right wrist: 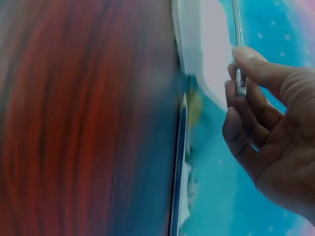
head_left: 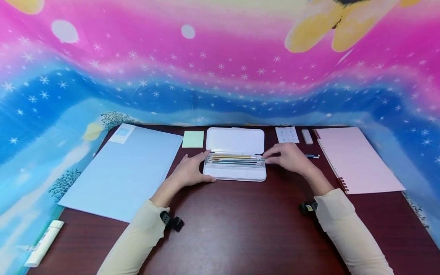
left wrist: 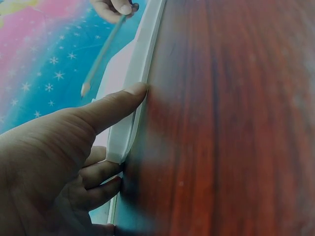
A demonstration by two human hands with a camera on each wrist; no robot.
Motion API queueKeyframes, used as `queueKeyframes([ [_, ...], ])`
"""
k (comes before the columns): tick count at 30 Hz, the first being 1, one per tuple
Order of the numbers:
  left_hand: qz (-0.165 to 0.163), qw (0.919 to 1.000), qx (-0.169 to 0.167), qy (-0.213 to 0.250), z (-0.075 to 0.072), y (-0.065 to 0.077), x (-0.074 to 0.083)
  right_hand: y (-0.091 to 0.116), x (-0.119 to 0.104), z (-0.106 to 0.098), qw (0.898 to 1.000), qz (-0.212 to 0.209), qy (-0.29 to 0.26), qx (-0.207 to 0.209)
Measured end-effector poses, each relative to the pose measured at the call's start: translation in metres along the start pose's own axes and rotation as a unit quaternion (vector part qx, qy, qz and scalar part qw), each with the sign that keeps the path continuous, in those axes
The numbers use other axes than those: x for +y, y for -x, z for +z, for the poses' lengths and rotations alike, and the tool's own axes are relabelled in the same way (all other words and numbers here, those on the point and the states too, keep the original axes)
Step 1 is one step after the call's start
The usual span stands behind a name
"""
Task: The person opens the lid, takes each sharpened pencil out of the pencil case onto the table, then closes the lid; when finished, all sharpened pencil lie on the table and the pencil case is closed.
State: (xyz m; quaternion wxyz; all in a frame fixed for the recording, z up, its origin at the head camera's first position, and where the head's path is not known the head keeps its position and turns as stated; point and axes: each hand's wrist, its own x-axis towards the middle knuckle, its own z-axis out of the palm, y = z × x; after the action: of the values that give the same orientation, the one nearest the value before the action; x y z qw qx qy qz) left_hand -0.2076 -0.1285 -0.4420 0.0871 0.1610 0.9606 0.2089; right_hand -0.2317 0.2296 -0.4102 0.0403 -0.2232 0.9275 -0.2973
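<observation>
In the right hand (head_left: 288, 157), 1 pencil (right wrist: 238, 29) is pinched between narrowed fingers near its eraser end, above an open white case (head_left: 235, 177). The case's left end is held by the left hand (head_left: 188, 170), thumb and fingers spread wide. Farther out on the bench (head_left: 220, 221), the case is flanked by a blue folder (head_left: 130, 172) and a pink notebook (head_left: 357, 160).

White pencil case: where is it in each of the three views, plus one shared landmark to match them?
Head: white pencil case near the centre, lid open, between both hands.
Left wrist: case left of centre, seen along its edge, running up to the top border; left hand at its lower end.
Right wrist: case at the top, right of centre, cut off above.
Shared landmark: right hand, pinching a pencil.
</observation>
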Motion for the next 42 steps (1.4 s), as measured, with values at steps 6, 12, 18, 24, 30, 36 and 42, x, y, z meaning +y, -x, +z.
queueKeyframes([
  [6, 0.001, 1.0000, 0.000, 0.000, 0.000, 0.000, 0.000, 0.013, 0.024, -0.017, 0.999, 0.025, -0.015, 0.023],
  [12, 0.001, 1.0000, 0.000, 0.001, -0.001, 0.000, 0.001, 0.029, 0.050, -0.036, 0.997, 0.059, -0.013, 0.038],
  [18, 0.002, 1.0000, 0.002, 0.001, -0.002, 0.001, 0.001, 0.046, 0.071, -0.052, 0.994, 0.104, -0.009, 0.039],
  [24, 0.000, 1.0000, -0.003, 0.004, -0.002, 0.001, 0.002, 0.058, 0.086, -0.063, 0.991, 0.132, -0.005, 0.033],
  [30, 0.001, 1.0000, -0.004, 0.002, -0.002, 0.001, 0.002, 0.066, 0.097, -0.069, 0.986, 0.167, -0.013, 0.018],
  [36, -0.003, 1.0000, -0.005, 0.004, -0.002, 0.001, 0.003, 0.067, 0.101, -0.069, 0.985, 0.171, 0.001, 0.015],
  [42, -0.004, 1.0000, -0.004, 0.004, -0.002, 0.000, 0.003, 0.064, 0.103, -0.068, 0.985, 0.169, 0.018, 0.004],
])
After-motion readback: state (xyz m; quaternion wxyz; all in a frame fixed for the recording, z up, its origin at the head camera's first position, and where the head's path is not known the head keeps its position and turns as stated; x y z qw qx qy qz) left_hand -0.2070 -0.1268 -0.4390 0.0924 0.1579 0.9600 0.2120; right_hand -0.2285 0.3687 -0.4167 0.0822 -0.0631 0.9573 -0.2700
